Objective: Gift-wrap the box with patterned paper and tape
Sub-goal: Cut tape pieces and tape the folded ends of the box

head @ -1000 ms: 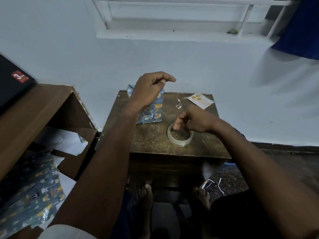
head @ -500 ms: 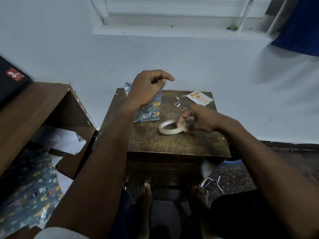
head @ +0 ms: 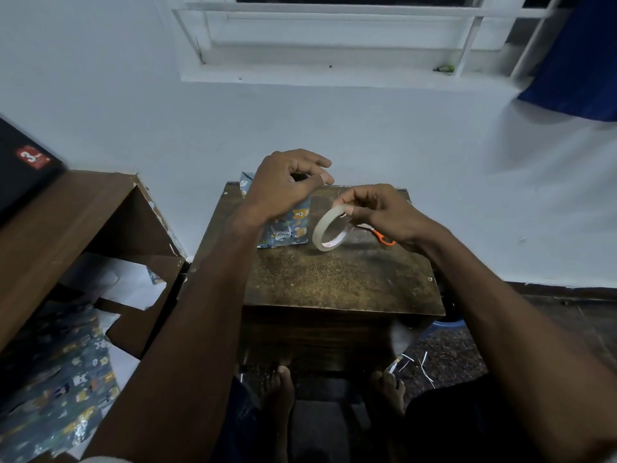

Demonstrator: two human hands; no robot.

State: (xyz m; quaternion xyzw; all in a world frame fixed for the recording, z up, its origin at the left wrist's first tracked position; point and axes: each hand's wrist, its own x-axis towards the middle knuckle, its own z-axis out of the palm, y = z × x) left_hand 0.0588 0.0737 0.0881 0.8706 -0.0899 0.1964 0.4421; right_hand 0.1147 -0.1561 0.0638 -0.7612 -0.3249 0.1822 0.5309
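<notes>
The right grip (head: 374, 212) pinches the top of the tape roll (head: 329, 230) between thumb and fingertips, holding it on edge and tilted above the desk (head: 334, 282). The roll hangs down and to the left of that grip, clear of the desk top as far as can be seen. The left grip (head: 287, 185) is raised just left of the right one, fingers loosely curled with thumb and forefinger close together; whether a bit of tape sits between them cannot be told. Directly under and behind the left grip stands the box (head: 287, 228), upright on the desk, already covered in blue patterned paper with small animals. Beneath the right grip an orange scissors handle (head: 385, 238) shows on the desk, the rest hidden by the hand. Far left of both grips, below a wooden shelf (head: 66, 208), lies more paper (head: 66, 389) of the same print.
</notes>
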